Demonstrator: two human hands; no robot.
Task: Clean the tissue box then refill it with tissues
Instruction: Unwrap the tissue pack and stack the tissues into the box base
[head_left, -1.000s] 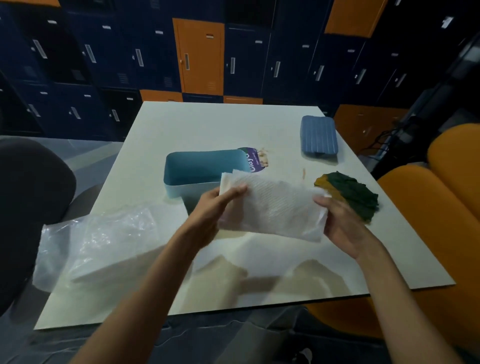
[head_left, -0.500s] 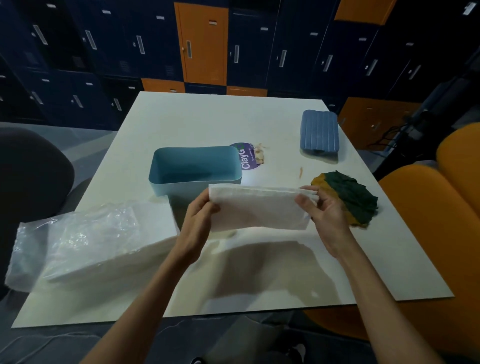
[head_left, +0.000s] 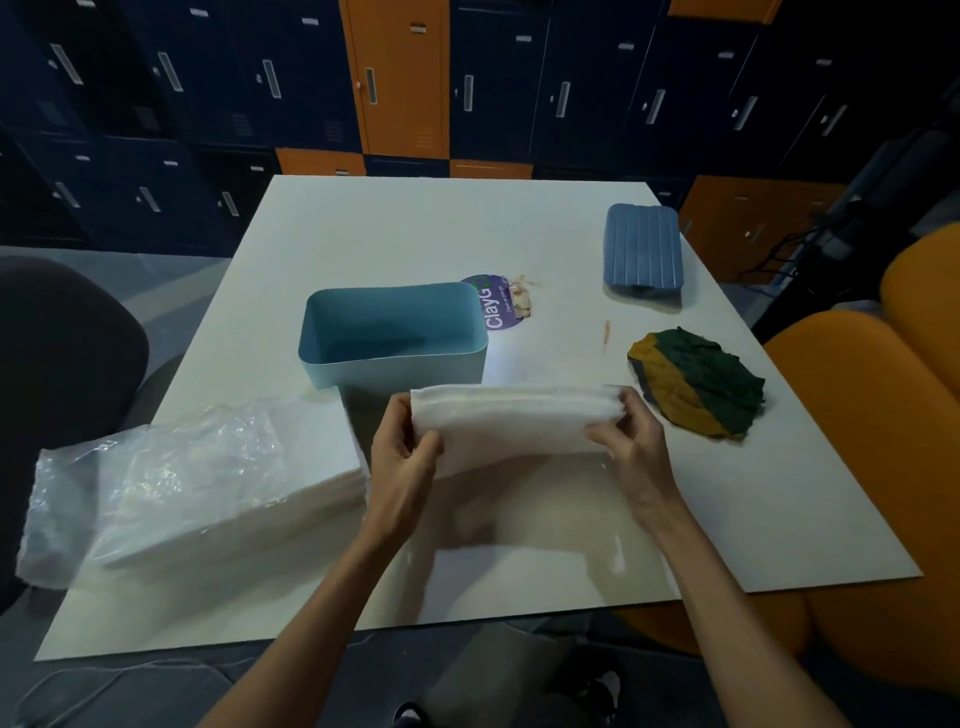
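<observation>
White tissues (head_left: 511, 423), a folded stack pinched at either end by left hand (head_left: 402, 457) and right hand (head_left: 631, 439), hover just before the open tissue box (head_left: 392, 332) (mid-table, apparently empty), seemingly squared for loading.

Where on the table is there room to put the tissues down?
The far table beyond the tissue box and left of the blue lid is bare. So is the near edge under both arms. It's crowded between the box, plastic pack, cloth and the tissues.

Tissue stack (head_left: 511, 421), seemingly folded, in both hands
</observation>
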